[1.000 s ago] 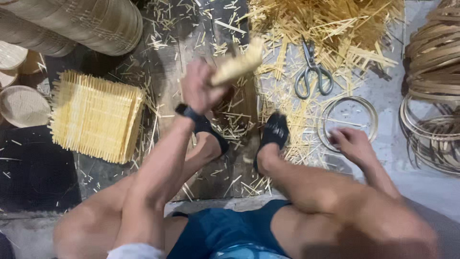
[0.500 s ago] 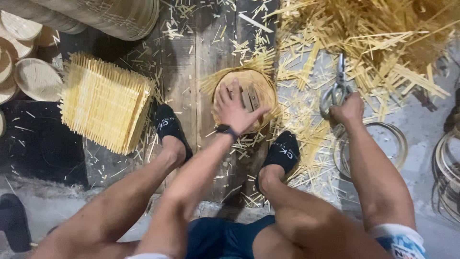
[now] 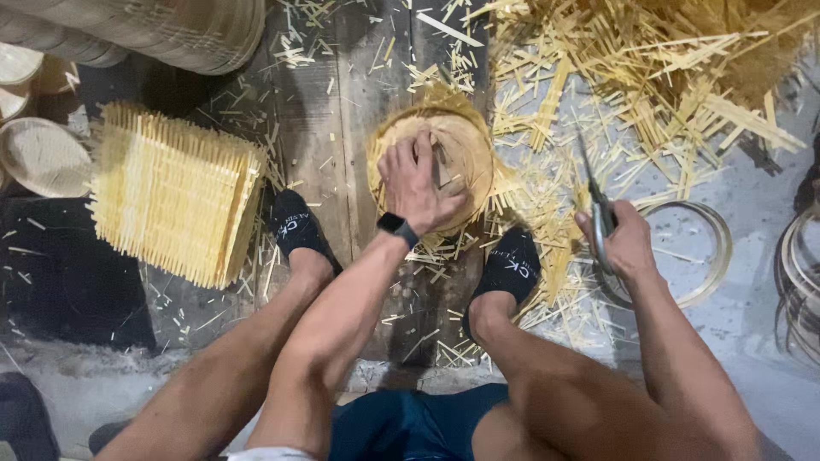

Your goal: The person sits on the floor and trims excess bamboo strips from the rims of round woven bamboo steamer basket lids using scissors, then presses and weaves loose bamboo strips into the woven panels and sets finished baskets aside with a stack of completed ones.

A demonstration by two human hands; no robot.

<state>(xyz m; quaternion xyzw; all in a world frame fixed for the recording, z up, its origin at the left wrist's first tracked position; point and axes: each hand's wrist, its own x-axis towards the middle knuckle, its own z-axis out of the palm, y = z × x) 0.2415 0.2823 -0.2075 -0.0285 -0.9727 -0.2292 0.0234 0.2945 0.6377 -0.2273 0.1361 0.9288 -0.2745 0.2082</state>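
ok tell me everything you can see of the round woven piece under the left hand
The round pale-yellow woven bamboo piece is a shallow disc of thin strips with frayed ends sticking out round its rim. It lies flat on the dark wooden plank, between and just ahead of the two black-socked feet. The left hand presses down on it, fingers spread; loose bamboo slivers surround it.

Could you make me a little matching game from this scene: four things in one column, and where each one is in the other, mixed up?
Things:
1. scissors
2. round woven mat
3. stack of strips
4. ring

Places:
A. on the floor beside the right hand
B. under the left hand
C. held in the right hand
D. left of the left foot

Pairs: 1-C, 2-B, 3-D, 4-A
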